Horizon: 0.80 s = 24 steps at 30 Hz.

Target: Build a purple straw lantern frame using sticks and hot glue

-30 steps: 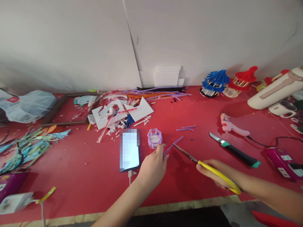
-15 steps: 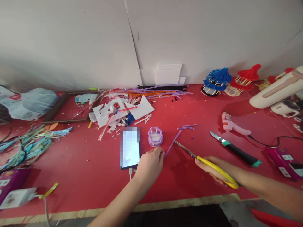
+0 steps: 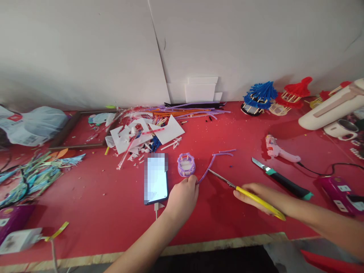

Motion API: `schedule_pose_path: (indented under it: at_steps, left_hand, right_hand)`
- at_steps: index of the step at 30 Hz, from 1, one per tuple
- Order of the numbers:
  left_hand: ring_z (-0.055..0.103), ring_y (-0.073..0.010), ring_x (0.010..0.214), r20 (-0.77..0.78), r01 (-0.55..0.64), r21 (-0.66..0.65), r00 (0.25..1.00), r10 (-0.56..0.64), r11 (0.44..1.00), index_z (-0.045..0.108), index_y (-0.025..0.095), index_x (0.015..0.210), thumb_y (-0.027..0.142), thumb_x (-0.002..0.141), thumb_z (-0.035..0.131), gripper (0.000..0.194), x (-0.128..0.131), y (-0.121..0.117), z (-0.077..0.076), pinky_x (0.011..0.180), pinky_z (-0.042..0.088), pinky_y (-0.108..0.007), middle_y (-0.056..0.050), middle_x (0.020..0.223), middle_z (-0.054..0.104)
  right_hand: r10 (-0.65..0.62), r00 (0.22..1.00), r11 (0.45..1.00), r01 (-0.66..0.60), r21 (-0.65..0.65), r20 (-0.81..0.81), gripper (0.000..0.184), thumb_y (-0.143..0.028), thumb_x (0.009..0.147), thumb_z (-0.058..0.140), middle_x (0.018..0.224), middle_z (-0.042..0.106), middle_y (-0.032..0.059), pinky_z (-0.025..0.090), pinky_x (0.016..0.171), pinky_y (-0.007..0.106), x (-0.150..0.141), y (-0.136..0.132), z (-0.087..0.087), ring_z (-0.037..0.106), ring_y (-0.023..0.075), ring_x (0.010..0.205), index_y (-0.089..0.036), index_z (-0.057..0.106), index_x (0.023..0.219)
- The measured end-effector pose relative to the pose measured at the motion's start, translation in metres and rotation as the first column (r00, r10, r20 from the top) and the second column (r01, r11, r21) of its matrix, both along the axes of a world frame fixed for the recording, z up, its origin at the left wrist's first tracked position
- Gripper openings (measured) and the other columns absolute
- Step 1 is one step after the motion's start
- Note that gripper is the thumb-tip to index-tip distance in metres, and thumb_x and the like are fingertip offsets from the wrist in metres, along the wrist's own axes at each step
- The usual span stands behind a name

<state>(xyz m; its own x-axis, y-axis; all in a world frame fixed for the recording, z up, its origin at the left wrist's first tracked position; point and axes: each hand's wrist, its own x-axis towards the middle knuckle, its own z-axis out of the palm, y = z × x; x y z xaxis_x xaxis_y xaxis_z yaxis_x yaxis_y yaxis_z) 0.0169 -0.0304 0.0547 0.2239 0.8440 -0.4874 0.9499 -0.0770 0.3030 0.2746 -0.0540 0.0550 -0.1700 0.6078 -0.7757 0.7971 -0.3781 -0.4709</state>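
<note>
Between its fingertips my left hand (image 3: 184, 193) pinches one end of a purple pipe cleaner (image 3: 208, 168), which runs away to the upper right. My right hand (image 3: 253, 195) grips yellow-handled scissors (image 3: 257, 200). Their blades look closed, and the tips are beside the pipe cleaner. Just beyond my left hand stands a small ring-shaped purple piece (image 3: 186, 165) with a pale base and short posts. Short cut purple lengths (image 3: 226, 152) lie near the strip's far end.
A lit phone (image 3: 156, 178) lies left of the ring. To the right are a utility knife (image 3: 284, 182), a pink glue gun (image 3: 280, 150) and a purple power strip (image 3: 339, 194). Scraps (image 3: 142, 136), pipe cleaners (image 3: 193, 110) and a blue-roofed model (image 3: 258, 98) line the back.
The scissors have closed and their handles have come together. The purple pipe cleaner now bends slightly. My left hand has barely moved.
</note>
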Motion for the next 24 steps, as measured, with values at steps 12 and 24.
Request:
schedule_pose_path:
  at_steps: [12,24]
  left_hand:
    - [0.074,-0.0281,0.089,-0.012,0.023,0.009,1.000,-0.022,1.000,0.061,0.017,0.106,0.020,0.101,0.039,0.022,0.000,0.001,0.000,0.073,0.050,-0.034,-0.012,0.099,0.075]
    - [0.074,-0.0293,0.087,-0.023,0.042,0.004,0.999,-0.042,0.999,0.061,0.016,0.106,0.019,0.101,0.040,0.022,0.000,0.003,0.001,0.071,0.050,-0.034,-0.012,0.098,0.075]
  right_hand:
    - [-0.042,0.999,0.999,0.041,-0.029,-0.007,0.061,-0.084,0.081,0.047,0.044,0.034,-0.0094,0.022,0.040,0.023,0.005,0.002,-0.013,0.034,0.0084,0.037,-0.023,0.046,0.080]
    - [0.055,0.998,0.995,-0.052,0.085,-0.026,0.061,-0.078,0.081,0.052,0.057,0.026,-0.0070,0.017,0.044,0.023,0.004,0.005,-0.012,0.026,0.0077,0.049,-0.022,0.034,0.066]
